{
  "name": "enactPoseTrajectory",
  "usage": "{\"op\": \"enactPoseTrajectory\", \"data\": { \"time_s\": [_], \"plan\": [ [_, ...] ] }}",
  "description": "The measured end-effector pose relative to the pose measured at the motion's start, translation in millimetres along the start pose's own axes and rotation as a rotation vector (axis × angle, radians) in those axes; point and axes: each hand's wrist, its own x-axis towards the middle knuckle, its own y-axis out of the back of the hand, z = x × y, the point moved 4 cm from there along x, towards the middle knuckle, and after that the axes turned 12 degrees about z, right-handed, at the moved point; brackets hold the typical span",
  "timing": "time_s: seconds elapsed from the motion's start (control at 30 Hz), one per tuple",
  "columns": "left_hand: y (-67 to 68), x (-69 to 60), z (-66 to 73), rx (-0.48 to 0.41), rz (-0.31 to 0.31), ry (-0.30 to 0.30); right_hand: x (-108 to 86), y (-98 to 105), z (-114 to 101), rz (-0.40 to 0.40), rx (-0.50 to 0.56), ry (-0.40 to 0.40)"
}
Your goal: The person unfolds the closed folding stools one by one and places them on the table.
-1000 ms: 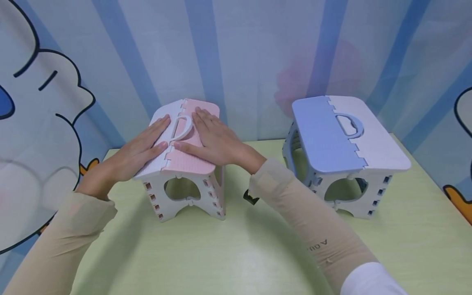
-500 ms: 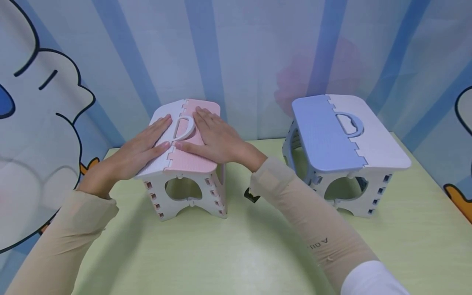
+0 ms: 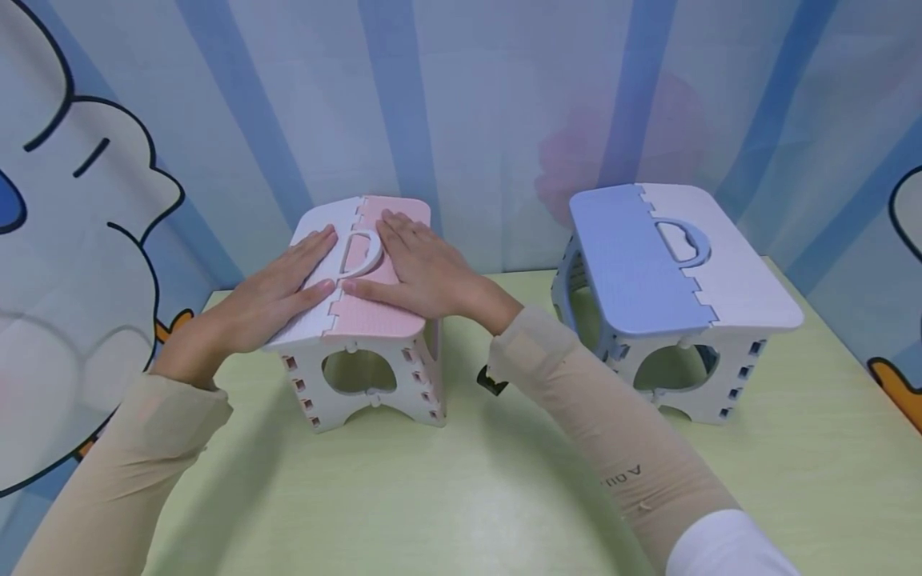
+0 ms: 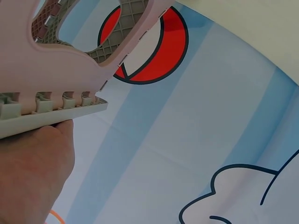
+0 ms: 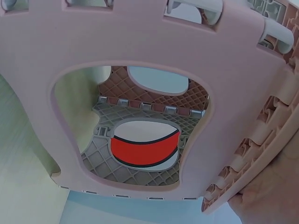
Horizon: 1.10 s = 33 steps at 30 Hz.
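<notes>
A pink-and-white folding step stool (image 3: 378,318) stands on the table at left. Its two seat halves meet at a toothed seam with a slight ridge, beside a small white carry handle (image 3: 376,254). My left hand (image 3: 259,314) lies flat on the white half, thumb near the seam. On the pink half rests my right hand (image 3: 426,276), fingers straight and spread from the thumb. From below, the left wrist view shows the stool's pink leg panel (image 4: 60,70) and seat edge above my hand. The right wrist view looks through the leg panel's opening (image 5: 140,46).
A blue-and-white folding stool (image 3: 627,272) stands unfolded at right, its seat level. Between the stools a small black object (image 3: 492,382) lies on the light green table (image 3: 432,488). A striped blue cloth backdrop (image 3: 475,136) with cartoon figures rises behind.
Both hands stay on the seat halves. The pink-and-white stool's right foot has shifted slightly rightward, and its handle and seam have moved a little to the right.
</notes>
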Motion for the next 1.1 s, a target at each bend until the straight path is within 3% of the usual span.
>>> {"op": "enactPoseTrajectory", "data": {
  "time_s": [0.73,1.1],
  "plan": [
    [0.7,-0.7,2.3,0.044,-0.003,-0.018,0.7,1.6,-2.8,-0.012,-0.041,-0.004],
    [0.1,-3.4,-3.9,-0.013,0.031,-0.007,-9.1,-0.8,2.3,0.1,0.129,-0.061]
  ]
}}
